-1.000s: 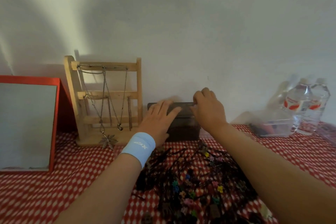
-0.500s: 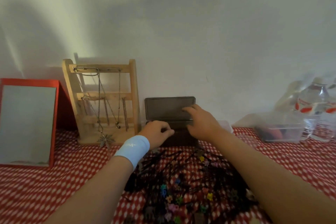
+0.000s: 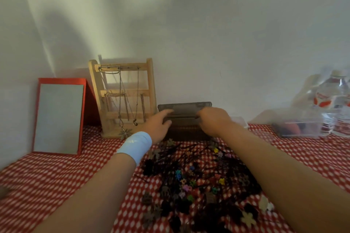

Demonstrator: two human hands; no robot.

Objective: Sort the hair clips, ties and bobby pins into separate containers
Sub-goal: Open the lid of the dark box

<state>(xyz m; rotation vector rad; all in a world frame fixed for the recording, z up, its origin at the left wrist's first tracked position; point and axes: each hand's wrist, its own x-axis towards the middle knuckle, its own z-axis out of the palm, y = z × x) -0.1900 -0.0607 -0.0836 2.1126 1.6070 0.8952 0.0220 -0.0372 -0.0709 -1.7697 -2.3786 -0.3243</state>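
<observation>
Red-and-white checked cloth point(image 3: 56, 176) covers the table, with a plain pale wall behind. At mid-frame both hands are on a small dark box point(image 3: 186, 133) whose lid point(image 3: 184, 108) stands upright at its back. The left hand point(image 3: 158, 123), above a pale blue wristband point(image 3: 135, 144), clasps the box's left end, fingers stretched up to the lid's lower corner and thumb against the front rim. The right hand point(image 3: 212, 119) is curled over the right end. Its fingertips are hidden, so I can't tell whether it pinches the rim or only rests there.

It looks to me as if the box is being readied as one of the containers. I'd lean the lid right back so it can't drop shut, and keep one hand steadying the base.

The pile point(image 3: 198, 176) of clips, ties and pins lies unsorted just below the box and spreads to the bottom of the frame. Dark ties are tangled round small coloured clips, so they will likely snag; best picked singly.

A clear tub point(image 3: 301, 127) at right beside the water bottles point(image 3: 333, 100), and a smaller tub point(image 3: 239, 120) just behind the right wrist, could take the other two kinds. Left of the box stand a wooden necklace rack point(image 3: 123, 98) and a red-framed mirror point(image 3: 58, 117). The chains hang near the left hand, so mind them.
</observation>
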